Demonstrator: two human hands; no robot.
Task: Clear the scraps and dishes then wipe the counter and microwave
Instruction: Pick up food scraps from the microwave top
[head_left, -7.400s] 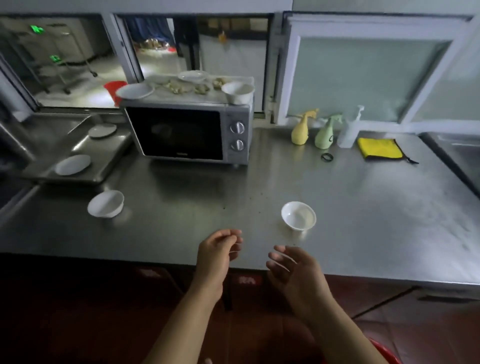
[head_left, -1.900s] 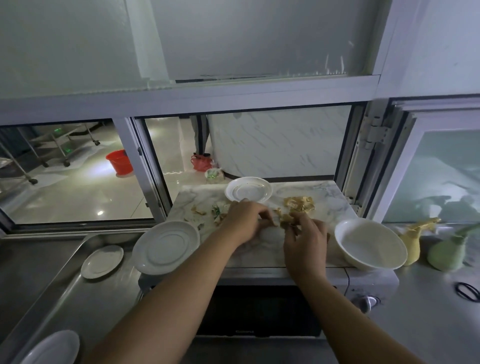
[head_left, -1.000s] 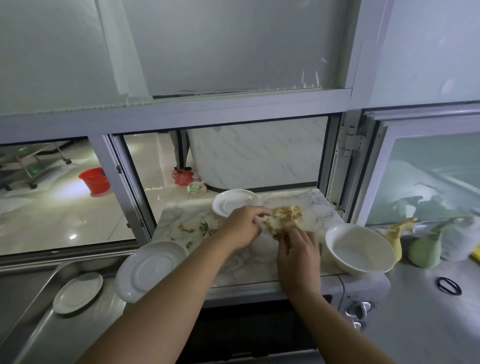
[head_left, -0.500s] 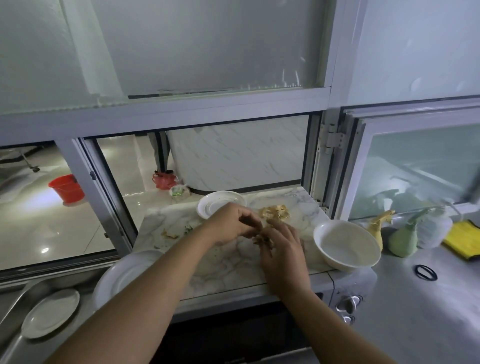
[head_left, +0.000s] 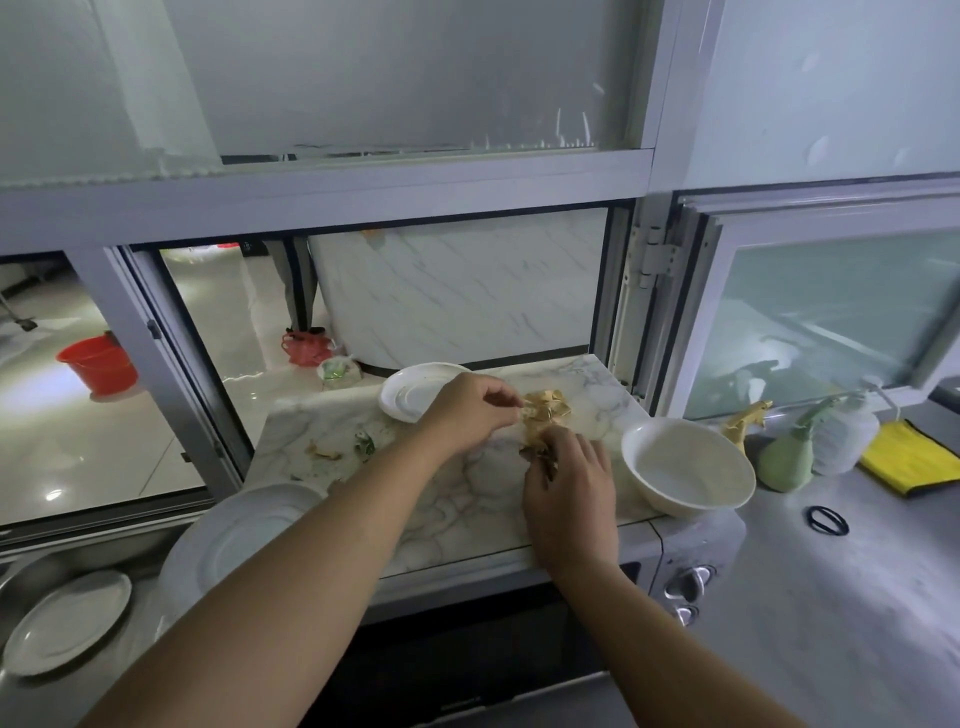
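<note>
Both hands work a heap of crumpled golden-tan scraps (head_left: 545, 413) on the microwave (head_left: 467, 499) top — left hand (head_left: 470, 410) pinching its edge, right hand (head_left: 566, 480) curled around darker bits. Smaller green and brown scraps (head_left: 343, 447) lie to the left — well apart from the heap.

A working kitchen, of the canteen sort; a stainless steel desk (head_left: 857, 597) carries a microwave (head_left: 691, 577), which serves as landmark; white plates (head_left: 239, 540) and a bowl (head_left: 685, 467) stand on top of it with food scraps (head_left: 545, 410); right of it stand spray bottles (head_left: 784, 457) and a yellow cloth (head_left: 909, 457); behind it a sliding serving hatch (head_left: 156, 332) opens onto a tiled floor with a red bucket (head_left: 98, 364).
</note>
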